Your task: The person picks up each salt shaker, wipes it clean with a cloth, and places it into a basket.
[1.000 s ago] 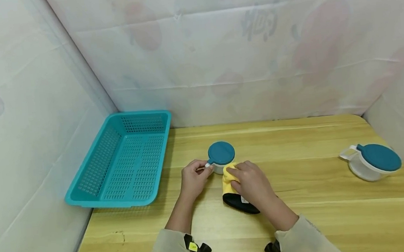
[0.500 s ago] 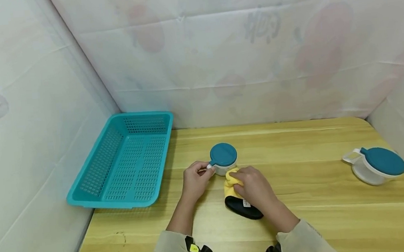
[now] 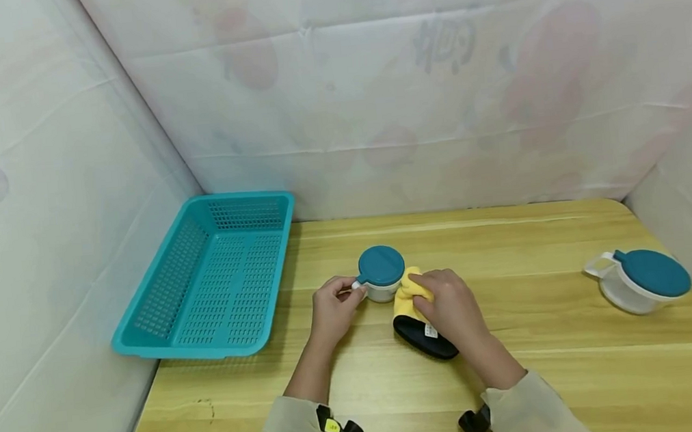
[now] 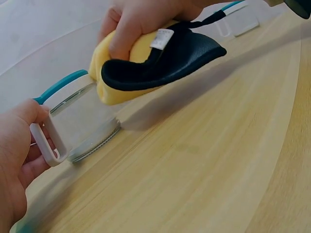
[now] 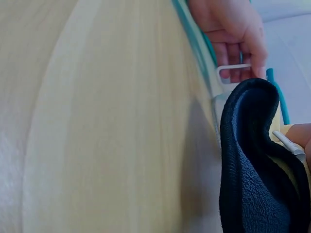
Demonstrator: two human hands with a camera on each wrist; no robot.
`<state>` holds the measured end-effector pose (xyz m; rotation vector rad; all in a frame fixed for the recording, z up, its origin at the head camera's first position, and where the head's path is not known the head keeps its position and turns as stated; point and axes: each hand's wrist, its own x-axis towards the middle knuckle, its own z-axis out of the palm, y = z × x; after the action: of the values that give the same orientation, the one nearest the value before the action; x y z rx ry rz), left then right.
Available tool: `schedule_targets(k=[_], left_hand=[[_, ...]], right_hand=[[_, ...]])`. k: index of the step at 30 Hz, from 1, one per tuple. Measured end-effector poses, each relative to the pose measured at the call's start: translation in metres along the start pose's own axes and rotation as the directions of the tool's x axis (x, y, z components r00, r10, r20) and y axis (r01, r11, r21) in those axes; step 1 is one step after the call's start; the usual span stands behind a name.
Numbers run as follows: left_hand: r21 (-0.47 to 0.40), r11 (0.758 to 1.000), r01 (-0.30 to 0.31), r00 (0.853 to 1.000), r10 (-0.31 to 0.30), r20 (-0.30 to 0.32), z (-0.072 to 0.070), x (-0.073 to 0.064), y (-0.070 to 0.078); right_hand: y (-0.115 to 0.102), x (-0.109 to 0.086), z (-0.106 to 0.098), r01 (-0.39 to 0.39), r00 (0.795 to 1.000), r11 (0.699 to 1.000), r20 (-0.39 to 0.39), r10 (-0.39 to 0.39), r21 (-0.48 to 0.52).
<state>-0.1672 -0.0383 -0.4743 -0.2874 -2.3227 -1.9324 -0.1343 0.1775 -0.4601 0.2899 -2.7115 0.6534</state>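
My left hand (image 3: pixel 334 313) pinches the white handle (image 4: pixel 46 143) of a clear seasoning jar (image 3: pixel 382 292) with a round teal lid (image 3: pixel 381 266). The jar stands upright on the table. In my right hand (image 3: pixel 451 303) is a yellow cloth mitt (image 3: pixel 405 305), gripped by the fingers and bunched against the jar's right side. Its black-edged opening (image 5: pixel 252 160) faces me, dark fabric showing inside and a small white tag (image 4: pixel 162 39) at the edge. The left wrist view shows the mitt's yellow end overlapping the jar wall near the lid.
A teal perforated basket (image 3: pixel 269 322) sits at the left on the wooden table (image 3: pixel 559 389). Over on the right stands a second, wider jar (image 3: pixel 627 291) with a teal lid and white handle. Pale patterned cloth walls (image 3: pixel 324 108) enclose the back and sides.
My right hand dips slightly toward me with the mitt, then shifts it right and up, from the jar's front to its right side. My left hand stays at the handle.
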Motion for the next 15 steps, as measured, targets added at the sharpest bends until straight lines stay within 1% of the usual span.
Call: schedule_targets(k=[7,15], left_hand=[[0.005,1.0,0.015,1.0,-0.015,0.004,-0.0011,0.0019,0.0001],[0.005,0.999,0.042,0.999,-0.042,0.01,-0.0016,-0.0001,0.0018]], right_hand=[[-0.0058,0.0001,-0.0003,0.067,0.998,0.998,-0.018,-0.067,-0.011],[-0.0055,-0.0025,0.0046,0.069,0.998,0.997,0.001,-0.069,-0.026]])
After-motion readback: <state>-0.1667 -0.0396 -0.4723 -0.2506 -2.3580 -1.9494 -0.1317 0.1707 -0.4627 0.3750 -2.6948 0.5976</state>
